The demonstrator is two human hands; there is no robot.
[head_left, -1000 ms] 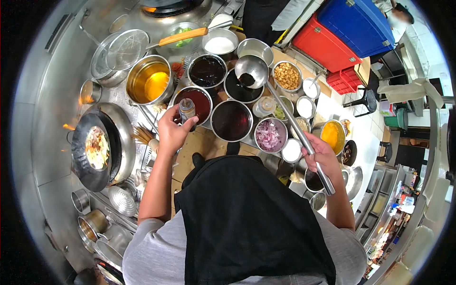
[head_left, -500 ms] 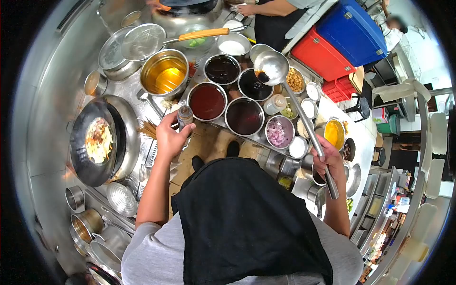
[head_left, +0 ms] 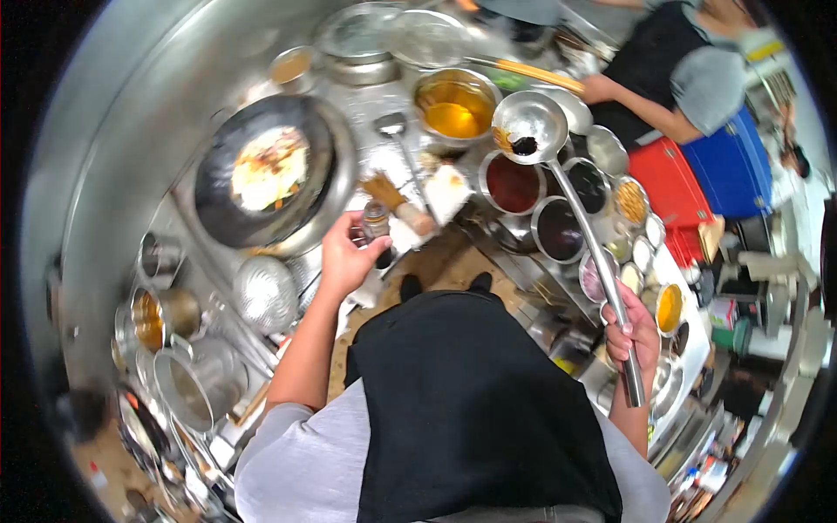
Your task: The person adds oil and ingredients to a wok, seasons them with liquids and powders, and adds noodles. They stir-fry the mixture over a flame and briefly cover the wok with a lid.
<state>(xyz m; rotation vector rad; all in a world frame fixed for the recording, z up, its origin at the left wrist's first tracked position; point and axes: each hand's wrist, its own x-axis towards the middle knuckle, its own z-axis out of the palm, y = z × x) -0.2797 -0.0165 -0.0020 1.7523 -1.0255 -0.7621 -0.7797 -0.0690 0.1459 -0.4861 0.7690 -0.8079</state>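
My left hand [head_left: 347,260] is closed around a small clear shaker bottle [head_left: 376,221], upright, its contents hard to make out. A bamboo brush [head_left: 384,190] lies just beyond it. My right hand [head_left: 635,329] grips the steel handle of a long ladle [head_left: 586,209]. Dark sauce [head_left: 523,146] with a yellowish-brown patch sits in the ladle's bowl, which hovers near the sauce pots. To the left, a black wok [head_left: 214,187] holds a pale, egg-like mix [head_left: 272,170] with browned and orange bits. Both hands are apart from the wok.
A pot of amber oil [head_left: 455,112] stands behind the red-brown sauce pot [head_left: 514,181]. Another person's hand [head_left: 600,88] holds the wooden handle of a strainer [head_left: 427,39]. A perforated skimmer [head_left: 265,295] and metal pots [head_left: 199,383] lie at left; red [head_left: 667,179] and blue [head_left: 732,166] boxes at right.
My view has turned leftward, so the wok appears nearer the middle. Another person's hand is now on the strainer's handle. Both my hands keep their hold on the shaker bottle and ladle.
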